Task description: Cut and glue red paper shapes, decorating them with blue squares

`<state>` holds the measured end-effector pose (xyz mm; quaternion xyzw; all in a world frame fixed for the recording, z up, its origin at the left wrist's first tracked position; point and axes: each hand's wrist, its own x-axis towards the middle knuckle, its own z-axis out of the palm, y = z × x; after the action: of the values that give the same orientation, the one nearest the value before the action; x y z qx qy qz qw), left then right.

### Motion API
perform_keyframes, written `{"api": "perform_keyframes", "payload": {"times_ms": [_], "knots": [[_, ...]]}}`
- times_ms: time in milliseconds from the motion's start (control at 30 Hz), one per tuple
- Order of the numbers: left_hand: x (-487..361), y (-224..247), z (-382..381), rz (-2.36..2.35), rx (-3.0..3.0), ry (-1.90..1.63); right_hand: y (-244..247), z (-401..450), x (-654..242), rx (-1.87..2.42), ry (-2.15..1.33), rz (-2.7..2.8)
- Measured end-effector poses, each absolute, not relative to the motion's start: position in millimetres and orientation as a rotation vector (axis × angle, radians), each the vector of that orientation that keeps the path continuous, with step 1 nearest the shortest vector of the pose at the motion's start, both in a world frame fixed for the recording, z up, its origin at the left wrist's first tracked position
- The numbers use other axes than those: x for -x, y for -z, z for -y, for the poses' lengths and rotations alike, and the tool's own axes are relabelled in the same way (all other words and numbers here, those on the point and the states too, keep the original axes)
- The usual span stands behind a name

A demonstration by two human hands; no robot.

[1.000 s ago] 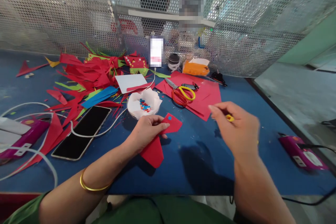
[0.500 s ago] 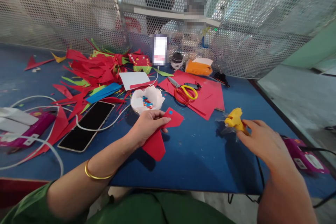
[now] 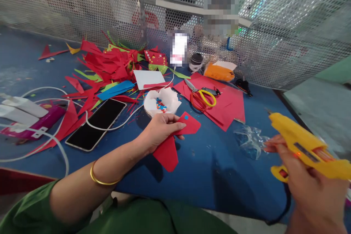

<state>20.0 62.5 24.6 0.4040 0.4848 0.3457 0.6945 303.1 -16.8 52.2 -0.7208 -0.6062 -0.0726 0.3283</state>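
Pinched in my left hand [image 3: 161,129] is a folded red felt piece [image 3: 168,153], with a small blue square [image 3: 186,117] on its upper part. Just behind that hand sits a white paper-lined bowl [image 3: 161,100] holding small blue and red bits. My right hand [image 3: 304,179] is wrapped round a yellow glue gun [image 3: 304,142], whose nozzle points up and to the left. Crumpled clear plastic [image 3: 252,142] lies by the fingertips of that hand.
Scissors [image 3: 201,97] lie on red sheets [image 3: 219,106] behind the hands. Red and green scraps [image 3: 109,62] cover the back left. A dark phone [image 3: 95,124], white cables and a purple power strip [image 3: 49,120] lie left. Behind stands a perforated screen [image 3: 82,3].
My right hand has moved right, and the glue gun now shows side-on, lifted off the clear plastic. The whole view has shifted slightly. My left hand still holds the red piece.
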Motion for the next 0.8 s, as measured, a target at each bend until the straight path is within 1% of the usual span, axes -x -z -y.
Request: {"api": "perform_keyframes", "payload": {"times_ms": [33, 67, 133, 200, 300, 467, 567, 800], "knots": [[-20, -25, -62, -1.077, -0.905, -0.774, -55, 17, -291, 1.671, -0.093, 1.515], [-19, -26, -63, -1.071, -0.909, -0.776, -57, 17, -278, 1.52, -0.285, 1.456], [-19, -26, -63, -1.068, -0.915, -0.781, -58, 13, -256, 1.408, -0.541, 1.559], [-19, -26, -64, -1.071, -0.923, -0.792, -54, 7, -242, 1.352, -0.687, 1.719], [-19, -25, -65, -1.075, -0.922, -0.794, -43, 0, -236, 1.255, -0.713, 1.867], [-18, -24, -66, -1.082, -0.941, -0.813, -26, 0, -241, 1.207, -0.555, 2.001], [-18, -26, -66, -1.091, -0.951, -0.805, -25, 1, -240, 1.181, -0.507, 2.073], [-19, -26, -63, -1.108, -0.983, -0.77, -24, -1, -238, 1.175, -0.535, 2.099]]}}
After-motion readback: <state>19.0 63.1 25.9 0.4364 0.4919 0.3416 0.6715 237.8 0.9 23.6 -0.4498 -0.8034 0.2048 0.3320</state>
